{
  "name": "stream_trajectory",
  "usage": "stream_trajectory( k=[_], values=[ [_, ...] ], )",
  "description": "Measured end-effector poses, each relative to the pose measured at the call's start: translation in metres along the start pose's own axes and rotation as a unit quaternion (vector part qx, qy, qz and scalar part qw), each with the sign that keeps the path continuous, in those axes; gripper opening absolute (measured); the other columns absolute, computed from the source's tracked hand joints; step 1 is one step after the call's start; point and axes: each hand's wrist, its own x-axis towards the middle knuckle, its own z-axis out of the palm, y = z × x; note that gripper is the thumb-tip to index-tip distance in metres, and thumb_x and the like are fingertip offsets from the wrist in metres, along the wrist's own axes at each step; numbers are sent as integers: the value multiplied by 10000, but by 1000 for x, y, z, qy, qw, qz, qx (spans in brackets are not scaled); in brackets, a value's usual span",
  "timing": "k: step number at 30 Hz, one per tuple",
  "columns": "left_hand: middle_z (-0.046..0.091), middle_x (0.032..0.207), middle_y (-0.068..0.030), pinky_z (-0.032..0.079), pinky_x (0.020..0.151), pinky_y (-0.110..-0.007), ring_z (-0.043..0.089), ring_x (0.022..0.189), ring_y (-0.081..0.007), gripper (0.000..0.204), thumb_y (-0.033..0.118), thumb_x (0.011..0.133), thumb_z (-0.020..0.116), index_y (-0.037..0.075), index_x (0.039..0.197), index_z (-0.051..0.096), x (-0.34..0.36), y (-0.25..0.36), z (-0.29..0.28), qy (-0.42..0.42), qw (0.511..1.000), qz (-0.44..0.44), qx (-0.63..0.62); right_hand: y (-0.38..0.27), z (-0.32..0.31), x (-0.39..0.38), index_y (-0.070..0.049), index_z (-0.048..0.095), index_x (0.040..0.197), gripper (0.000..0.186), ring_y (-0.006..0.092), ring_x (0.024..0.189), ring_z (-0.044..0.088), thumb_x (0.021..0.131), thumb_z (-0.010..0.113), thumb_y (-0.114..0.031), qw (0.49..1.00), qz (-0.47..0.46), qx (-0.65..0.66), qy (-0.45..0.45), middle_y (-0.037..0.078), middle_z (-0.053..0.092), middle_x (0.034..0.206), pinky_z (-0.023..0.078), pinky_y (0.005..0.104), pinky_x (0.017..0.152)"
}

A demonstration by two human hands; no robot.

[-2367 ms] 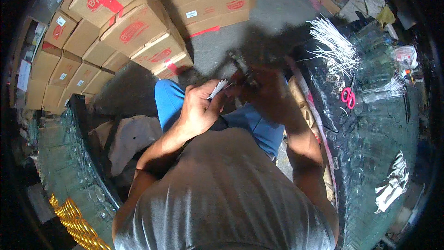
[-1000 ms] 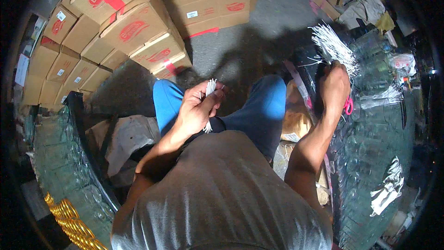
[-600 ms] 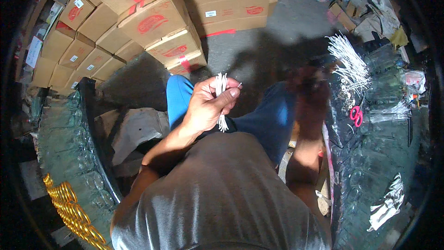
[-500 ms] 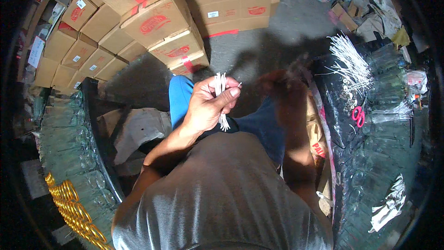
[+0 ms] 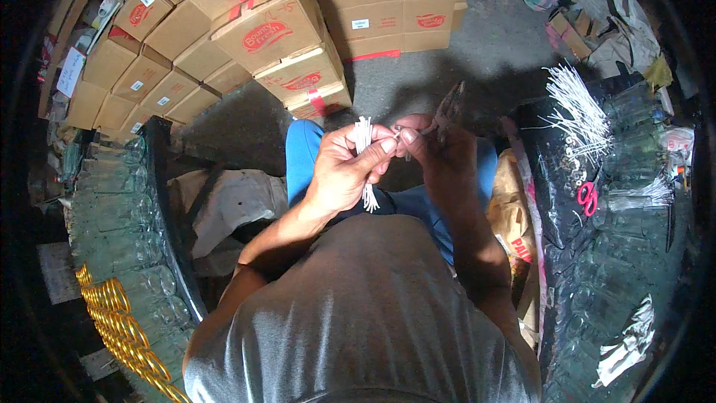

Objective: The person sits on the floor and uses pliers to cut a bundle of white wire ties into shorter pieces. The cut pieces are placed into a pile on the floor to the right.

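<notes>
Left hand (image 5: 339,168): closed, thumb over fingers, holding one bundle of white strands (image 5: 363,130). Your bundle stands nearly in line with the view, long axis running away from your body; one end shows beyond the fingers, the other below the thumb, toward your lap.

Right hand (image 5: 447,157): narrow, thumb and fingertips drawn together, with a dark tool (image 5: 450,108), apparently pliers, lodged in the grip. The tool's tip points away from you and leans right; its handles are hidden by the hand.

Small pale piece (image 5: 398,134): at the meeting of your two hands' fingertips, just right of the bundle. Too small to tell which fingers bear it. Key relation: the piece lies off the left thumb tip and directly left of the right fingertips, both hands equally near; the bundle lies farther left of the right hand, apart from the tool.

Right of the right hand, well apart: loose pile of white strands (image 5: 578,116), fanned out; nearer you, pink-handled scissors (image 5: 588,198), on a dark covered surface (image 5: 552,220).

Beyond the left hand: stacked cardboard boxes (image 5: 268,30). Left of it, toward you: gold-coloured rings (image 5: 123,325). Below both hands: your blue trousers (image 5: 300,153).
</notes>
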Motion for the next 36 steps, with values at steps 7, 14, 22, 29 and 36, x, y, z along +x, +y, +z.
stream_trajectory(
  k=[7,14,22,29,36],
  values=[
    [666,769,-45,380,466,-190,516,584,-50,121,95,927,645,-7,981,682,0,3,3,8,1000,-10,-3,3,5,-3,16,667,1007,199,143,764,671,935,614,-163,1000,-5,-21,22,98,702,811,535,300,701],
    [619,702,-37,360,439,-202,506,537,-72,100,86,932,626,-4,946,667,-3,6,3,41,997,-48,-41,2,9,-2,-15,668,1000,176,246,828,704,923,631,-168,959,-195,-199,48,153,703,933,541,335,726],
    [619,722,-44,369,447,-205,508,547,-77,95,97,932,640,4,951,648,0,8,-3,50,996,-26,-64,-12,-3,-8,-11,588,1039,243,333,714,662,896,679,-185,960,-82,-263,49,152,660,800,517,415,647],
    [591,713,-61,345,436,-214,496,558,-101,89,81,937,615,-3,962,630,3,12,-1,54,995,-12,-85,20,-30,-29,-21,604,985,284,317,762,624,847,731,-235,833,-260,-485,57,161,631,853,477,427,661],
    [618,713,-52,386,464,-213,520,557,-87,92,75,913,656,-14,931,650,2,10,-5,50,998,13,-47,8,-22,-27,-5,620,916,248,352,797,626,843,713,-223,847,-204,-489,34,172,637,882,478,437,700]
  ],
)
